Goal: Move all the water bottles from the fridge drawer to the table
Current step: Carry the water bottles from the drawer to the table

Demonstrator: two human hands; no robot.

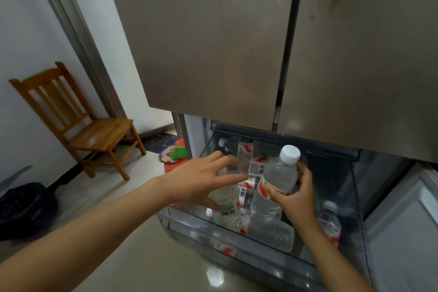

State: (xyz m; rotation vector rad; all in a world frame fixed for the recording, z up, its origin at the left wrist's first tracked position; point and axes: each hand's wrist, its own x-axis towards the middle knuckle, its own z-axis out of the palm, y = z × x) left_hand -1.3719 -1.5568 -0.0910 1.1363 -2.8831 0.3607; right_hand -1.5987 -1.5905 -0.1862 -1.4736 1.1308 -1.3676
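Pick-up step, early in the task: reaching into the pulled-out clear plastic fridge drawer (pixel 189 227) below the grey metal fridge doors (pixel 213 42).

Holding in the right hand (pixel 297 200) an upright clear plastic water bottle (pixel 280 174) with white cap and red-and-white label, fingers curled round its middle, raised partly above the rest of the load.

Spreading the left hand (pixel 203 179) wide over the top of a second upright bottle (pixel 225 206), fingers fairly straight, thumb low on the near side. Not closed on it; impossible to tell whether touching.

Plenty left inside: a bottle lying on its side (pixel 233 147) at the back, another bottle (pixel 329 220) near the right wall, more labels packed between.

No desk in view; only a wooden slat-back chair (pixel 78 121) and a black bag (pixel 23 208) on the floor to the left.

Next, probably: closing the left fingers round the second bottle's shoulder, lifting both straight up to clear the neighbours and the drawer's front wall, then turning away to find the desk. Smooth plastic, so better a full wrap than a fingertip pinch. Several more trips likely.
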